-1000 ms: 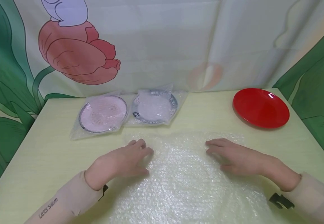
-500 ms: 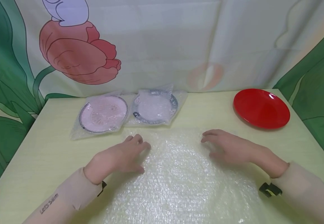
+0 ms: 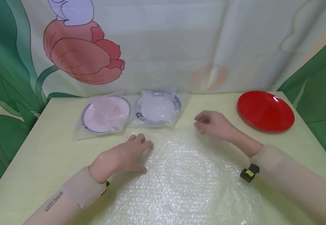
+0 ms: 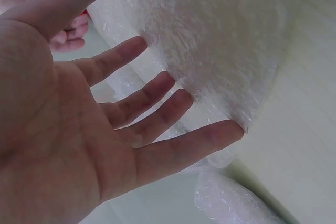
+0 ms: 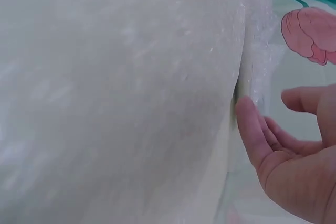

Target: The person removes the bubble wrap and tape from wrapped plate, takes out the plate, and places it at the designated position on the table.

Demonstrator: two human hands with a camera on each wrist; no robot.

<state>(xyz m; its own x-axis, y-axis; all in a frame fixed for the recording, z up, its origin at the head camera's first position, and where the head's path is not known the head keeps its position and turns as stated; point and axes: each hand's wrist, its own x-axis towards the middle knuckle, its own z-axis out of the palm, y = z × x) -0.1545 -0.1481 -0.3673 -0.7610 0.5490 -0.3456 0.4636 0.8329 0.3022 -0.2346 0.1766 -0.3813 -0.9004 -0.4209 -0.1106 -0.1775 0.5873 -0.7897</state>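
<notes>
A sheet of bubble wrap (image 3: 177, 184) lies spread over the middle and front of the table. My left hand (image 3: 120, 159) rests along its left side, palm down. In the left wrist view, the spread fingertips of that hand (image 4: 105, 129) meet the wrap. Near the sheet's far right corner is my right hand (image 3: 214, 125), its fingers bent loosely with nothing held between them. The right wrist view shows that hand (image 5: 294, 166) beside the edge of the wrap, thumb and fingers apart.
Two plates in bubble wrap, a pinkish one (image 3: 106, 114) and a patterned-rim one (image 3: 158, 107), lie side by side at the back. A bare red plate (image 3: 265, 111) sits at the back right. Behind the table (image 3: 47, 150) hangs a printed curtain (image 3: 157, 47).
My right hand has moved left and away from me, from the sheet's right side to its far edge. My left hand has hardly moved. The plates stay where they were.
</notes>
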